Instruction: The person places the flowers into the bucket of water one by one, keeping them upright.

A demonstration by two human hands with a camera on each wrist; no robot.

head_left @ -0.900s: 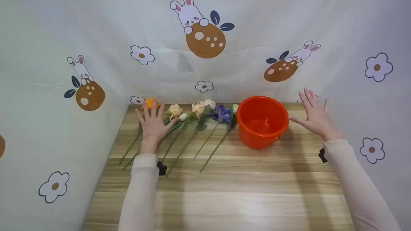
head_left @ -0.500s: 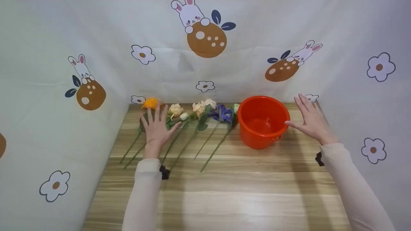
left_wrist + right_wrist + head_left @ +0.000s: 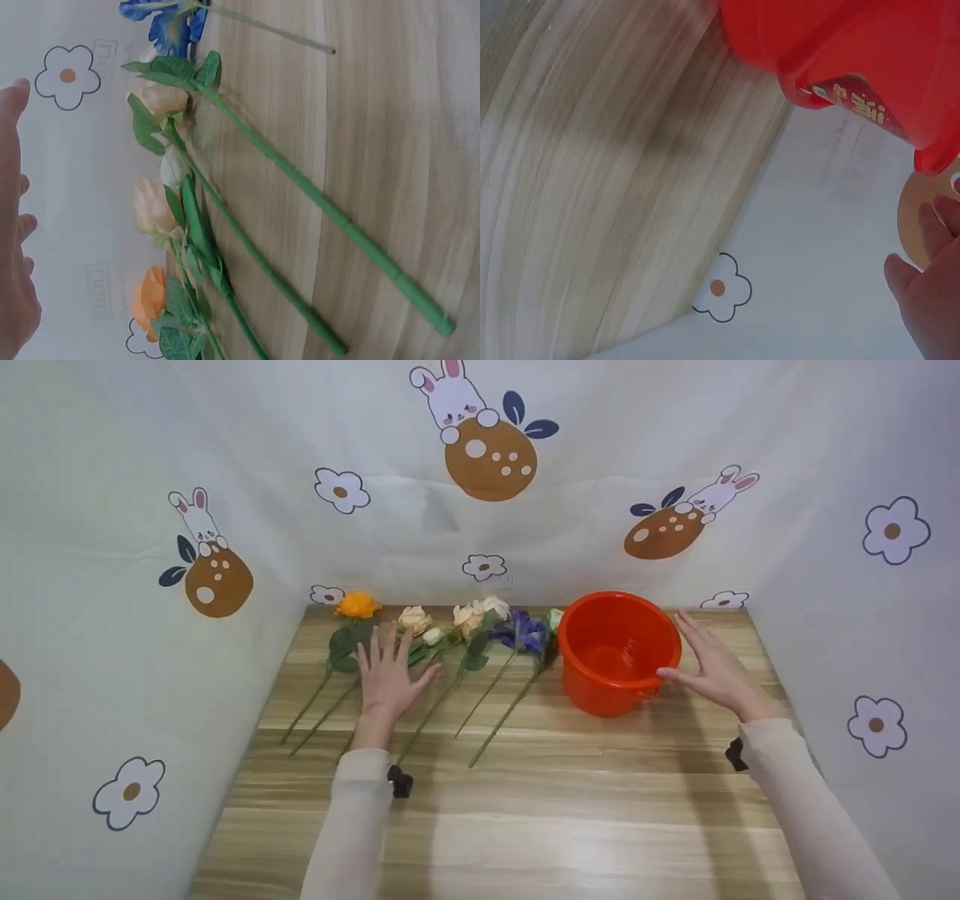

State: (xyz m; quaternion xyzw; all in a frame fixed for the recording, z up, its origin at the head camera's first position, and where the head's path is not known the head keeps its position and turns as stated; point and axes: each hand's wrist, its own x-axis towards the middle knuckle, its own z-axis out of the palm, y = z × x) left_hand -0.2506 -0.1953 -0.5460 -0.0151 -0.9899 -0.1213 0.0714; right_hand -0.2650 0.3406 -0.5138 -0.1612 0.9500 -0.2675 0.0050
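While a wooden table (image 3: 540,825) is looked down on by the head camera, a row of flowers (image 3: 469,619) is seen laid along its far side, with the green stems (image 3: 512,705) pointed toward the near left. An orange flower (image 3: 358,605) is placed farthest left, followed rightward by a peach rose (image 3: 415,619), a white bud (image 3: 433,637), further pale blooms, a blue flower (image 3: 523,632) and a pale green bloom (image 3: 555,619). Just right of these, a red bucket (image 3: 604,696) is set upright. The left hand (image 3: 390,682) is held over the left part of the row, its fingers straight and spread apart. The right hand (image 3: 712,671) is held at the bucket's right side, with fingers and thumb likewise apart; whether the rim (image 3: 616,595) is touched cannot be told from here. The table is bordered by a pale cloth (image 3: 577,529) printed with rabbits (image 3: 454,405).

By the left wrist camera, part of the left hand is shown, well apart from the stems, which are laid on the table.

By the right wrist camera, a label (image 3: 859,101) is shown on the bucket's wall, and a gap is seen between the bucket and the right hand.
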